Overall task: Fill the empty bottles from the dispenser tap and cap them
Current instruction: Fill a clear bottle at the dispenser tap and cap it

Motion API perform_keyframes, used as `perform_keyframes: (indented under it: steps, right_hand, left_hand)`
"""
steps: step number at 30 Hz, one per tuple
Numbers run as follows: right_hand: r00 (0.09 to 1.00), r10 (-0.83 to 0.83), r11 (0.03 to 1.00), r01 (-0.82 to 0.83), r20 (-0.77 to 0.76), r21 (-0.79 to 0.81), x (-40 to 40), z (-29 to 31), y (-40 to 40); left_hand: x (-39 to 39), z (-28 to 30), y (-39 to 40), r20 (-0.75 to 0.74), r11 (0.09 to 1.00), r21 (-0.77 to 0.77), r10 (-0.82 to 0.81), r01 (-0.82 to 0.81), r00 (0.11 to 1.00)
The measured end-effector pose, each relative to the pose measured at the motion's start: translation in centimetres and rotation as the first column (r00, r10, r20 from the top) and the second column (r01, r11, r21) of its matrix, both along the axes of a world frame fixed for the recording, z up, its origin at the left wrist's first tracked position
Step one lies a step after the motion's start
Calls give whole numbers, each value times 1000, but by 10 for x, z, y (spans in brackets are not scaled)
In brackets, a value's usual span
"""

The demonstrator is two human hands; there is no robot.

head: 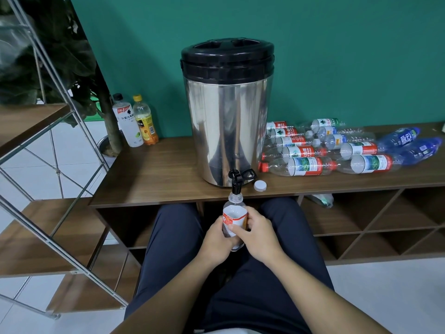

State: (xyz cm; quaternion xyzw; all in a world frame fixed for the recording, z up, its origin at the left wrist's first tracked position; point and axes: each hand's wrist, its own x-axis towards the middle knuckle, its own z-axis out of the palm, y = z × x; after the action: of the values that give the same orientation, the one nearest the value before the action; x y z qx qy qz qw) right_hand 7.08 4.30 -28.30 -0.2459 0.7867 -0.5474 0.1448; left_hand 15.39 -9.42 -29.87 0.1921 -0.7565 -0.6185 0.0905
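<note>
Bare forearms come up from the bottom edge over dark blue trousers and meet at the middle of the view. The left hand curls round the lower left side of a clear bottle, fingers wrapped behind it. The right hand clasps the same bottle from the right, thumb lying across the white and orange label. Both hands grip it upright, just below the front edge of the wooden shelf top.

At twelve o'clock from the hands, the bottle's open neck sits directly under the black tap, touching or nearly touching its spout; whether water is running cannot be told. A white cap lies on the wood at about one o'clock from the bottle mouth, just beside the tap.

Behind the tap stands the steel dispenser with a black lid. At two o'clock, a heap of empty bottles lies on its side along the shelf, red-labelled ones near and blue ones farther right. At ten o'clock, two capped bottles stand upright against the green wall.
</note>
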Motion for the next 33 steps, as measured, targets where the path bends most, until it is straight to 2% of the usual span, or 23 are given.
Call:
perform_keyframes:
  steps: [33]
  right_hand:
    - [1000, 2, 1000, -1, 19, -16, 0, 0, 0]
  left_hand:
    - [-2, -4, -2, 7, 1000, 4, -10, 10, 1000]
